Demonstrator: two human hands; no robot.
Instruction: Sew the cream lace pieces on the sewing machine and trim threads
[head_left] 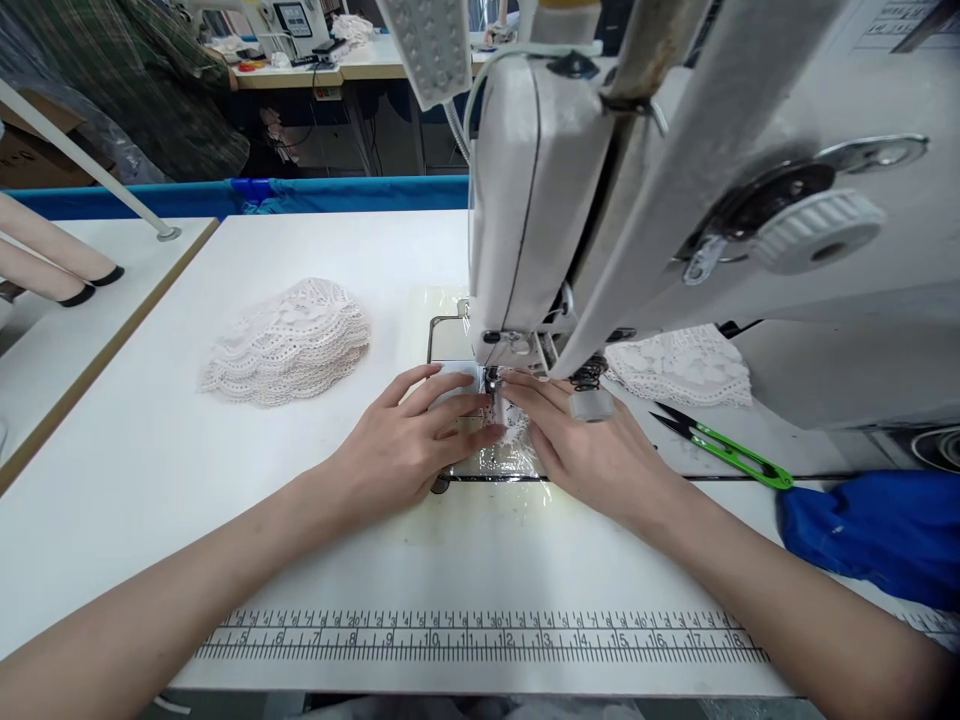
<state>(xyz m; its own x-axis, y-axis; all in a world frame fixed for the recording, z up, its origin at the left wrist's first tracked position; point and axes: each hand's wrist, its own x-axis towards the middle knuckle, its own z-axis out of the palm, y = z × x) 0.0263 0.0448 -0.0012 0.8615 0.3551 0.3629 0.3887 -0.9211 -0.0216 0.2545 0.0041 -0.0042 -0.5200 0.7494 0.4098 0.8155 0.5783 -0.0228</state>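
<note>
A small piece of white lace (516, 428) lies under the presser foot (491, 380) of a sewing machine (517, 200). My left hand (412, 435) rests on the machine bed left of the needle, fingers spread and flat, their tips at the lace's left edge. From the other side, my right hand (592, 440) lays its stretched fingers on or beside the lace, close to the foot. Both hands are open. Fingers and the machine head hide part of the lace, so its full outline cannot be made out.
A stack of lace pieces (289, 345) sits at left on the white table (300, 540). More lace (679, 365) lies behind my right hand, near green thread snips (739, 450) and blue cloth (877, 535). A ruler strip (480, 637) runs along the front. Beyond, a person in plaid (127, 80) is at work.
</note>
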